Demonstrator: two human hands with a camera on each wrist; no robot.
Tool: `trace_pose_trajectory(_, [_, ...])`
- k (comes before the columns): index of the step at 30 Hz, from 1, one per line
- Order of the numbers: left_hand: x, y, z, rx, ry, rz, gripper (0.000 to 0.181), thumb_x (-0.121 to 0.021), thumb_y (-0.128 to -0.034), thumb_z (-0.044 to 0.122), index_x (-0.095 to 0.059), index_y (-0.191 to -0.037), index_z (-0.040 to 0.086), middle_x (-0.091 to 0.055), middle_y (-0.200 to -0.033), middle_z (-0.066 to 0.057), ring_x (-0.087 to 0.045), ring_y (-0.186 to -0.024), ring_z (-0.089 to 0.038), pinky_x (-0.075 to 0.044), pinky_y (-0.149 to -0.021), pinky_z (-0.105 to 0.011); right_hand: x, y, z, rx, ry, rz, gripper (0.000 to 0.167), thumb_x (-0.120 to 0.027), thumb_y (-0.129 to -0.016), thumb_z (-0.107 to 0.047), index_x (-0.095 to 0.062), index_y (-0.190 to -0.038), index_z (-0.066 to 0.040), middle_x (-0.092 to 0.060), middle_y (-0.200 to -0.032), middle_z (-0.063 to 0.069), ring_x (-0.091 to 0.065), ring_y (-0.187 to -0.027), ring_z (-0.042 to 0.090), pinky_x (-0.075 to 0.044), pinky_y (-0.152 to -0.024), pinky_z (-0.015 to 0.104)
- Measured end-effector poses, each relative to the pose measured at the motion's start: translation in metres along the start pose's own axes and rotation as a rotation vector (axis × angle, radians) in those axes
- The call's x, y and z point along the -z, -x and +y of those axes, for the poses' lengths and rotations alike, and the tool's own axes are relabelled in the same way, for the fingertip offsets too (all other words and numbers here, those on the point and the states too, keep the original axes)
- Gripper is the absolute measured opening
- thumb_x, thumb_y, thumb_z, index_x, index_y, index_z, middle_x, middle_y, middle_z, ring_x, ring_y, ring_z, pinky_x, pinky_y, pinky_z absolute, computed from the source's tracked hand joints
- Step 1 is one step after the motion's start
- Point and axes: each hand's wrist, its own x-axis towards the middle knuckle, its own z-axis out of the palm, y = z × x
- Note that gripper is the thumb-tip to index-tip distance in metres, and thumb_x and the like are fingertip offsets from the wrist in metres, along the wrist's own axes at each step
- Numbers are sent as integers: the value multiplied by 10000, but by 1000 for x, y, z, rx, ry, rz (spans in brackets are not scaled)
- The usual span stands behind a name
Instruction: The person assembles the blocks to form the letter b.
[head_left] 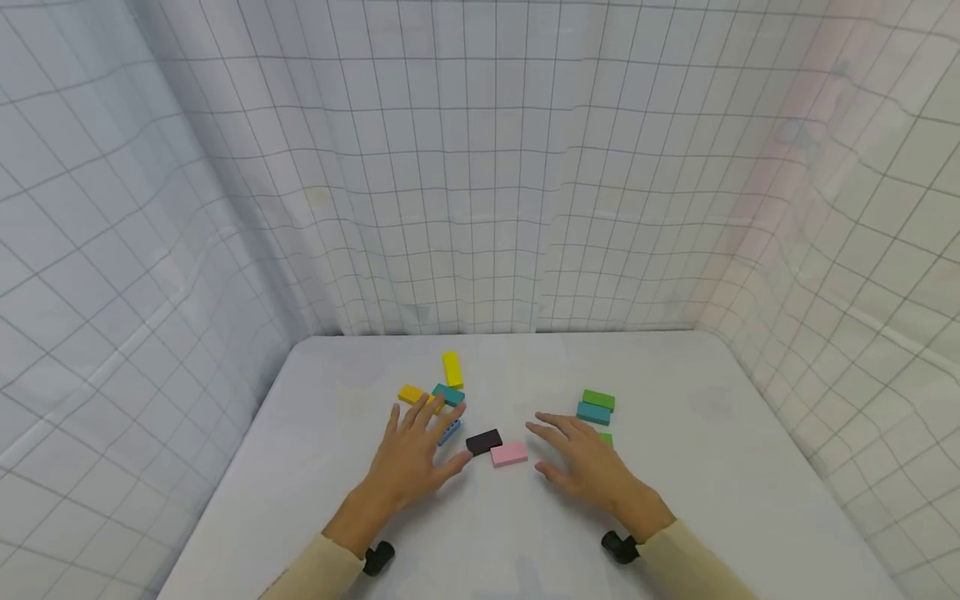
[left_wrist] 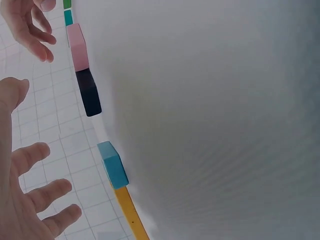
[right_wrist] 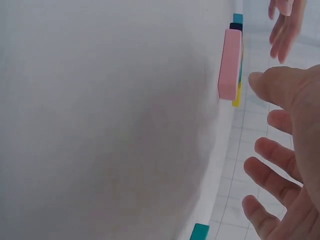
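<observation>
My left hand (head_left: pixel 407 460) hovers with spread fingers over the left group of small rectangular blocks and holds nothing. Under or beside its fingers are an orange-yellow block (head_left: pixel 410 393), a teal block (head_left: pixel 450 396) and a blue block (head_left: pixel 450 431), partly hidden. Between the two hands lie a black block (head_left: pixel 483 442) and a pink block (head_left: pixel 509 454), close together. My right hand (head_left: pixel 590 469), fingers loosely bent and holding nothing, is just right of the pink block. A green block (head_left: pixel 607 438) shows partly behind that hand. In the right wrist view, the thumb is apart from the pink block (right_wrist: pixel 230 65).
Farther back on the white table (head_left: pixel 337 375) lies a bright yellow block (head_left: pixel 452 370). A second green block (head_left: pixel 598 400) and a teal block (head_left: pixel 593 412) lie side by side beyond the right hand. White grid-patterned curtains (head_left: pixel 457 167) enclose the back and sides.
</observation>
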Motion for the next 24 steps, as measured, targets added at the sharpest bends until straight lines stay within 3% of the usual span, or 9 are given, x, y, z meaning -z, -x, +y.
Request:
trace_pose_trajectory(7, [-4,0,6,-58,13,-1,736,-766,-1085,602,-583,-1724,287,-545,-1805,-121,-546,-1644,-448,-393,-1341,-824,-6,-12,-13,9,-63,-58,497,-847,-1098,-250,-718,-1570,-162,-723,-1568,57,-722,-1422,283,-646,-1192,498])
trace_pose_trajectory(14, [-8,1,8,-97,31,3,694,-818,-1074,556,-629,-1679,275,-607,-1736,-108,-626,-1558,-421,-503,-1295,-748,-11,-20,-22,25,-126,-83,284,-845,-1090,-148,-799,-1367,-105,-753,-1398,50,-742,-1254,222,-672,-1106,426])
trace_pose_trajectory(24, [-6,0,12,-124,38,11,607,-859,-1062,496,-701,-1601,266,-713,-1602,-58,-692,-1477,-367,-612,-1193,-648,-18,-32,-26,15,-163,-116,286,-864,-1080,-164,-798,-1347,-87,-732,-1236,18,-678,-1044,112,-669,-990,327])
